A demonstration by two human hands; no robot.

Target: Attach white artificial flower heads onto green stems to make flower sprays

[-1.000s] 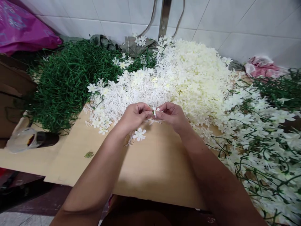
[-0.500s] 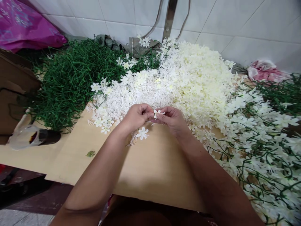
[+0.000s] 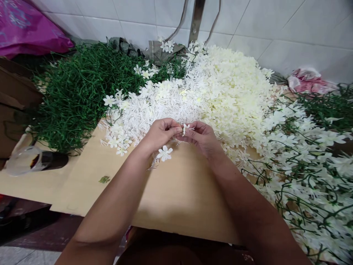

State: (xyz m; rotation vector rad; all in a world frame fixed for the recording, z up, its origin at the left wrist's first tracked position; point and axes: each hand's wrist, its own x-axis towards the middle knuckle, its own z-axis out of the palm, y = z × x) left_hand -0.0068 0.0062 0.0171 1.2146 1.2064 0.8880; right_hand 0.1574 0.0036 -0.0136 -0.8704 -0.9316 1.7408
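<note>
Between my fingertips is a small white artificial flower [image 3: 185, 129], held over the near edge of the flower heap. My left hand [image 3: 164, 133] pinches at its left side; my right hand [image 3: 202, 135] grips it from the right, fingers bent round. What exactly each fingertip presses on is partly hidden. Just below my left hand a loose white flower [image 3: 164, 153] lies on the cardboard [image 3: 187, 198], beside a few thin white stamens [image 3: 153, 162]. Right behind my hands spreads a pile of white stamen pieces [image 3: 171, 105], which runs into a heap of cream-white petals [image 3: 237, 92].
Green plastic stems [image 3: 82, 84] are piled at the back left, beside a purple bag [image 3: 30, 31] and a cardboard box [image 3: 13, 92]. A clear cup [image 3: 24, 162] with dark contents lies at left. Stemmed white flowers [image 3: 309, 176] cover the right side. A tiled wall [image 3: 270, 25] closes the back.
My hands stay together and the fingers have shifted slightly; the small flower is turned more edge-on. The whole view has moved a little.
</note>
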